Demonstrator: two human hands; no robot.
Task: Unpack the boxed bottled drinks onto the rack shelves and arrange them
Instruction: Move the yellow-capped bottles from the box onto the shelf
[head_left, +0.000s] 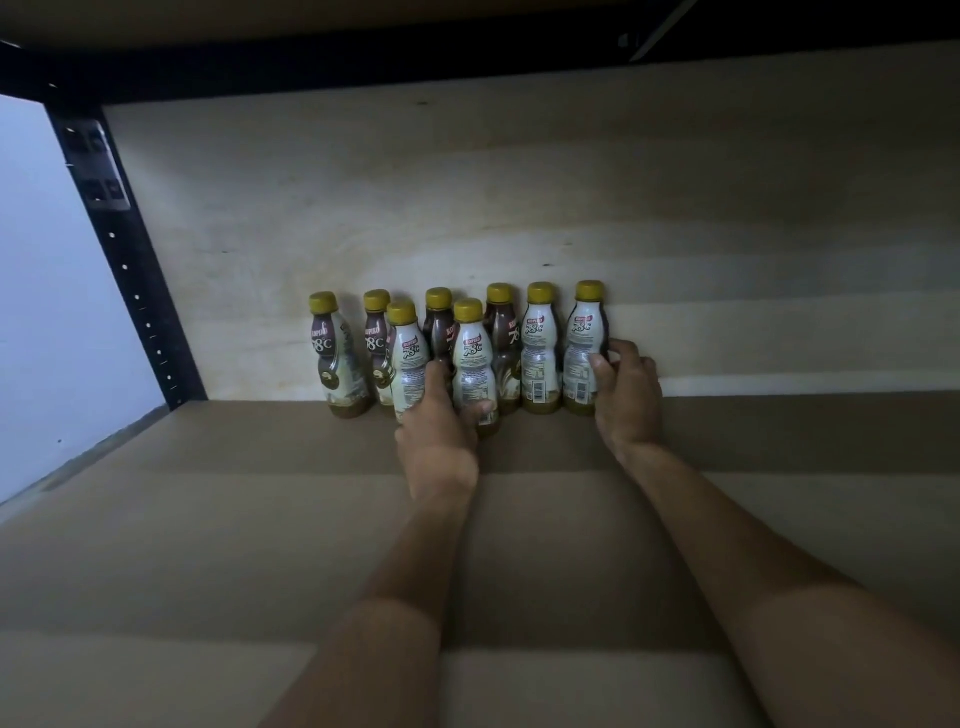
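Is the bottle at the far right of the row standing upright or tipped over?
Upright. The rightmost bottle has its yellow cap on top and its base on the shelf; the right hand grips its lower half.

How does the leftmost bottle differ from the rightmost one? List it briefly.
The leftmost bottle shows a mostly brown Kopiko label face; the rightmost bottle shows a mostly white face. The leftmost bottle stands untouched; the right hand grips the rightmost bottle. Both are upright with yellow caps.
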